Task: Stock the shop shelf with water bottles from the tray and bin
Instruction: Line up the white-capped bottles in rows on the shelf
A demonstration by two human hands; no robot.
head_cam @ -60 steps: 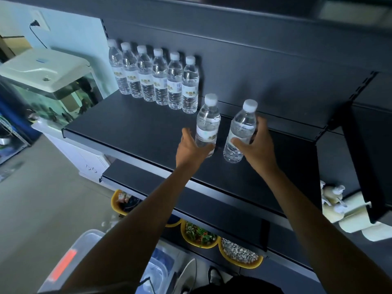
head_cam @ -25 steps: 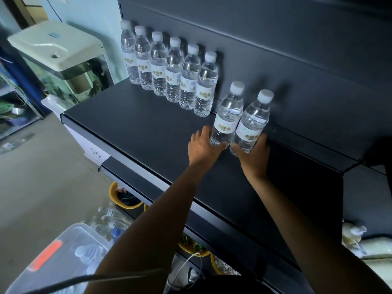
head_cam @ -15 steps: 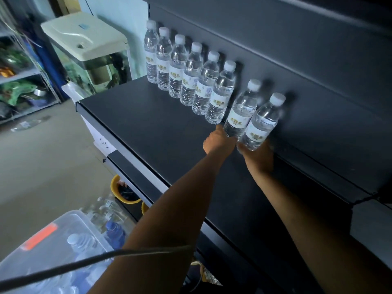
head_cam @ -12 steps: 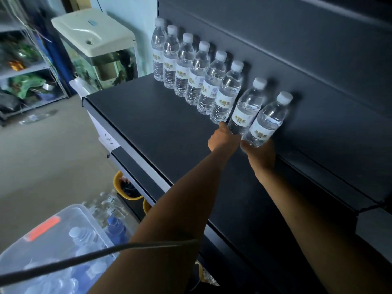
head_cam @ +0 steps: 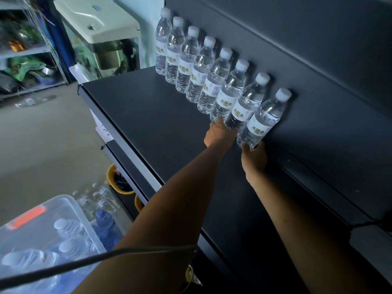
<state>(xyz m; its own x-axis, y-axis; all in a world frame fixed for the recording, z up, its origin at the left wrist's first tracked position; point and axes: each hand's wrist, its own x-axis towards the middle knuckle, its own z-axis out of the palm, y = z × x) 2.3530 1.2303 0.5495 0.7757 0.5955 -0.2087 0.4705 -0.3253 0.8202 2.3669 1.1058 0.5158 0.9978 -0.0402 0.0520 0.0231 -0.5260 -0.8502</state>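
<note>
8 bottles (head_cam: 200,70) crowd the back panel (head_cam: 318,60); shelf (head_cam: 148,115) front open.

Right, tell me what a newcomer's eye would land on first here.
A row of eight water bottles lines the back of the dark shelf. The left hand grips the seventh bottle at its base, the right hand the eighth bottle. A clear bin holding more bottles sits on the floor, lower left.

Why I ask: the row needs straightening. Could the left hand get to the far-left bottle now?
Probably yes, once freed: left hand grips the seventh bottle; bare shelf leaves the far-left bottle approachable.
</note>
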